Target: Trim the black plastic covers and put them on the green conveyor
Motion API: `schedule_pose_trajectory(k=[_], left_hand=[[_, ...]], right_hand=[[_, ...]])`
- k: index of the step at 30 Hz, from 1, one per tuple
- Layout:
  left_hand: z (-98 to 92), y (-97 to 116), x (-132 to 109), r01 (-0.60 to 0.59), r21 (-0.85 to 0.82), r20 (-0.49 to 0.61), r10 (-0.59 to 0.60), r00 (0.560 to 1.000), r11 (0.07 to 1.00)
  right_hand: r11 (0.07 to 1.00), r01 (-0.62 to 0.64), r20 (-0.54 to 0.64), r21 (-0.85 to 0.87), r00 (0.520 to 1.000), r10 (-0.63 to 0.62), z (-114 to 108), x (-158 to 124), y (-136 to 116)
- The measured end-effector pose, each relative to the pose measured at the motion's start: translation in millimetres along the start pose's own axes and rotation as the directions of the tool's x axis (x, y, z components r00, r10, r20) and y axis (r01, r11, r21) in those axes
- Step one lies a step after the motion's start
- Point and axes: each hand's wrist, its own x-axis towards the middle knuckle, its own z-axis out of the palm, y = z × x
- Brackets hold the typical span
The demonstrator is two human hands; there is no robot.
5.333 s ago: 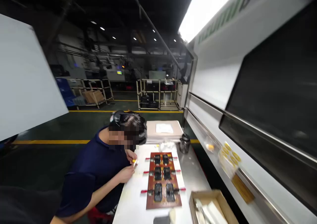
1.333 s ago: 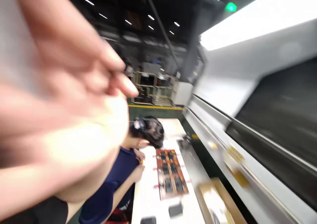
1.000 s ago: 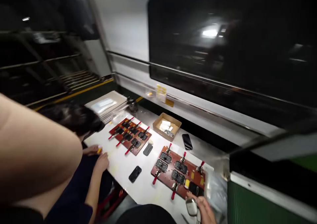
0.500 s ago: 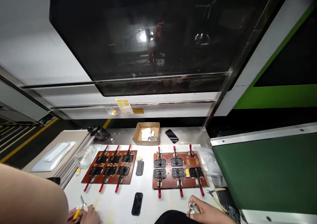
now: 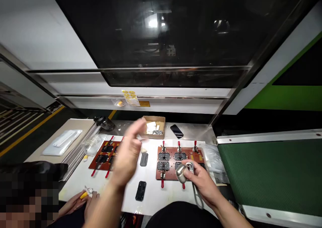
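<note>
Over the red fixture plate [image 5: 179,161] at five o'clock, the right hand [image 5: 201,181] is clamped on a small metal tool [image 5: 181,172] with a cord hanging down, the blurred left hand [image 5: 127,155], fingers apart, has risen at seven o'clock, hiding part of the second plate [image 5: 103,154] since half a second ago.

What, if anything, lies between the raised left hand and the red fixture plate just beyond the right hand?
Nothing visible does. The left hand, blurred, is lifted above the white table; only a grey part lying flat there separates it from the right fixture plate. The right hand holds a small metal tool.
</note>
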Motion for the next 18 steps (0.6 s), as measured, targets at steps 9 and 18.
schedule_pose_trajectory(k=[9, 18], left_hand=[[114.8, -62, -67, 0.545, -0.464, 0.229, -0.499, 0.836, 0.699], [109.7, -77, -64, 0.59, -0.369, 0.265, -0.528, 0.807, 0.718]], right_hand=[[0.786, 0.178, 0.186, -0.591, 0.979, -0.082, 39, 4, 26], [0.745, 0.232, 0.255, -0.625, 0.963, -0.087, 33, 5, 32]])
